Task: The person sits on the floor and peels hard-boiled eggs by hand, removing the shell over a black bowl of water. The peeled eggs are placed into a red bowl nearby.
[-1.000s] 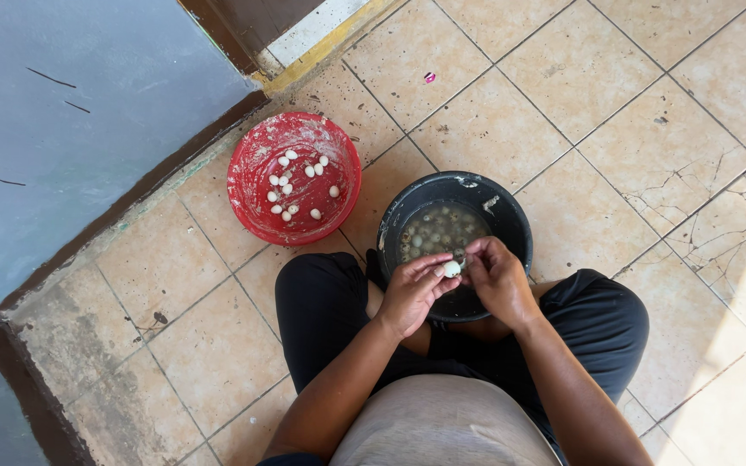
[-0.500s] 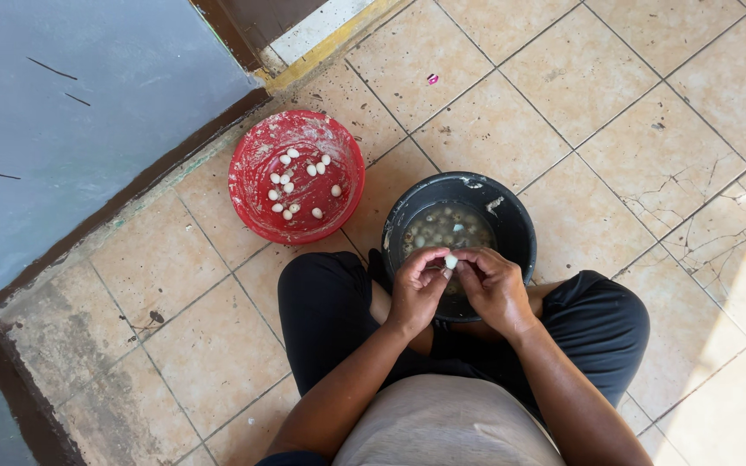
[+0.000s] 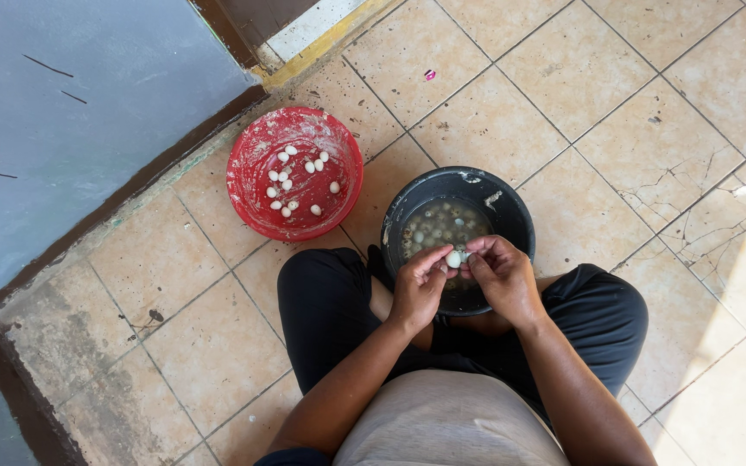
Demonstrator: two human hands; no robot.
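I sit on a tiled floor with a black bucket (image 3: 511, 207) between my knees; it holds cloudy water and several small speckled eggs. My left hand (image 3: 418, 289) and my right hand (image 3: 501, 278) meet over the bucket's near rim, both pinching one small white egg (image 3: 453, 258) between the fingertips. To the left of the bucket stands a red bowl (image 3: 252, 207) with several peeled white eggs (image 3: 291, 184) lying in it.
A blue-grey wall (image 3: 71, 112) with a dark base runs along the left. A yellow-edged door threshold (image 3: 321, 39) lies at the top. A small pink scrap (image 3: 430, 75) lies on the beige tiles (image 3: 632, 112), which are cracked at the right.
The view has shifted slightly. My hands stay over the bucket and keep turning the small white egg between the fingertips.
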